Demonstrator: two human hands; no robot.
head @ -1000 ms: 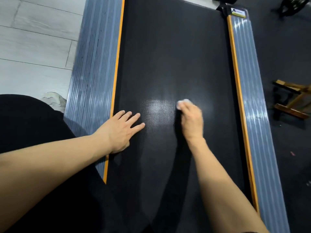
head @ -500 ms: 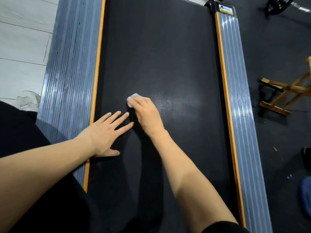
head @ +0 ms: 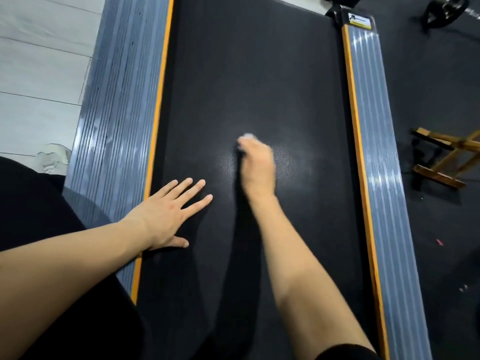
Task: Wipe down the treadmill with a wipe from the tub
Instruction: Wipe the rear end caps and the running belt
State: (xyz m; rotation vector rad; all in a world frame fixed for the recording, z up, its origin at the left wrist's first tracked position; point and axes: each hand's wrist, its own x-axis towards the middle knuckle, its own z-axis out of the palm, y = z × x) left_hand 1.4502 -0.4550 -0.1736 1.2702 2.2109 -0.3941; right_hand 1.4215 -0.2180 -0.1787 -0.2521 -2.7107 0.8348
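Both hands are down on the treadmill belt (head: 254, 74). My left hand (head: 171, 216) lies flat in the lower left-centre of the frame, palm down, fingers straight and spread, thumb out toward me, holding nothing; its heel sits right at the orange strip (head: 158, 118) along the belt's left edge. My right hand (head: 258, 165) is in the middle of the frame, a little higher up, fingers curled down over the wipe (head: 246, 137). Only a small white edge of the wipe peeks out beyond my fingertips, and it's blurred, so I can't make out its shape. It sits pressed against the black belt, near the centre of its width, with a pale sheen on the textured surface around my hand.

Grey ribbed side rails run along both sides of the belt, the left rail (head: 117, 113) and the right rail (head: 374, 126), each edged in orange. At the top of the right rail there's a small label (head: 359, 20), too small to read. Upper left shows pale floorboards (head: 39, 74), with something light and crumpled (head: 53, 157) lying just beside the left rail. On the dark floor at the right edge stands a wooden frame (head: 446, 157). My dark clothing (head: 31, 203) fills the lower left corner.
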